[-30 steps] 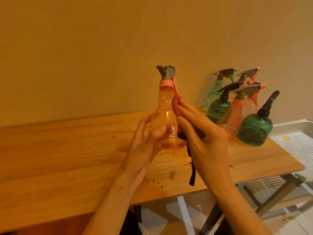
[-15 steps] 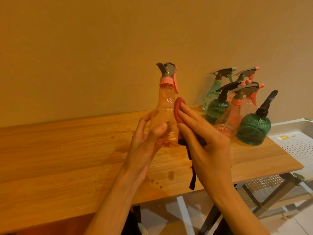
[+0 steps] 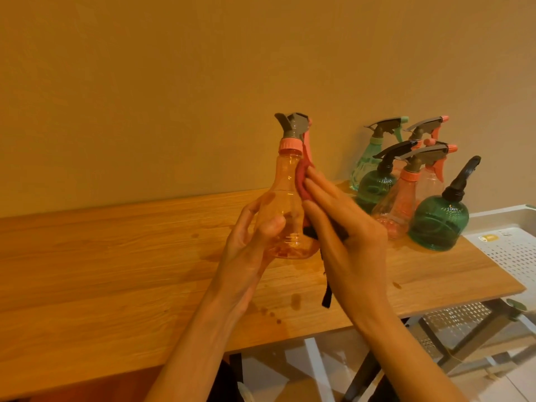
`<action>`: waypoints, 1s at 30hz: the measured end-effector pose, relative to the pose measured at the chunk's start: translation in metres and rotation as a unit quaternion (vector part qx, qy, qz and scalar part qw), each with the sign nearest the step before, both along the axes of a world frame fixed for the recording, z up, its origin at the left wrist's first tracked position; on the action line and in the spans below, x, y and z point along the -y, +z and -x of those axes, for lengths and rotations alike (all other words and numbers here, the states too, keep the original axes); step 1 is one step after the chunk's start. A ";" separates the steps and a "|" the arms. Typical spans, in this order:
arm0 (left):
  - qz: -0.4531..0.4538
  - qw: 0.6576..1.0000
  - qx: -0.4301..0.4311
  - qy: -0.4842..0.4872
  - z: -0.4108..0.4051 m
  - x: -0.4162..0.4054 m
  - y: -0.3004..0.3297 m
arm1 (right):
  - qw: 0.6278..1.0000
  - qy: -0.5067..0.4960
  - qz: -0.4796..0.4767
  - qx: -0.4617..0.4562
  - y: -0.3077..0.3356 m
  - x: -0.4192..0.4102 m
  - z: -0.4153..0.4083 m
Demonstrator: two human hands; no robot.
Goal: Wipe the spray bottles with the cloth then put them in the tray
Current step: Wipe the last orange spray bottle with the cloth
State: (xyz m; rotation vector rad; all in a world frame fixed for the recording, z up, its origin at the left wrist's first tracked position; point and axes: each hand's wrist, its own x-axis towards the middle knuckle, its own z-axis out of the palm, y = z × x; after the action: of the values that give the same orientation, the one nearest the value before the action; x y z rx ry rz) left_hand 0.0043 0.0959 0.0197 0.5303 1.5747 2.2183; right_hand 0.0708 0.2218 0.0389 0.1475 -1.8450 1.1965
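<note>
My left hand (image 3: 255, 242) grips the lower body of a clear orange spray bottle (image 3: 285, 198) with a grey and pink trigger head, held upright above the wooden table (image 3: 116, 271). My right hand (image 3: 345, 227) presses a dark red cloth (image 3: 303, 181) flat against the bottle's right side, fingers straight. A dark strap of the cloth hangs below the hand. Several more spray bottles (image 3: 406, 187), green, teal and pink, stand grouped at the table's far right corner. The white perforated tray (image 3: 510, 245) sits just beyond the table's right end.
A plain wall rises behind the table. Dark wet spots mark the tabletop near its front edge. A metal frame with a lower perforated shelf (image 3: 452, 317) stands under the tray at the right.
The cloth under my right hand has slid up the bottle's side toward its neck. The bottle has been raised slightly and held closer.
</note>
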 end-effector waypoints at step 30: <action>-0.028 1.000 0.005 0.010 0.005 0.001 0.000 | 0.998 0.012 -0.046 0.043 -0.027 0.014 -0.028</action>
State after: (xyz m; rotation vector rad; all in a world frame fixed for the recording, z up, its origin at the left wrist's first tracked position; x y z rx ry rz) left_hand -0.0010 0.0952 0.0198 0.5211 1.5231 2.2815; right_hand 0.0985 0.2082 0.0121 0.1723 -1.9799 1.1513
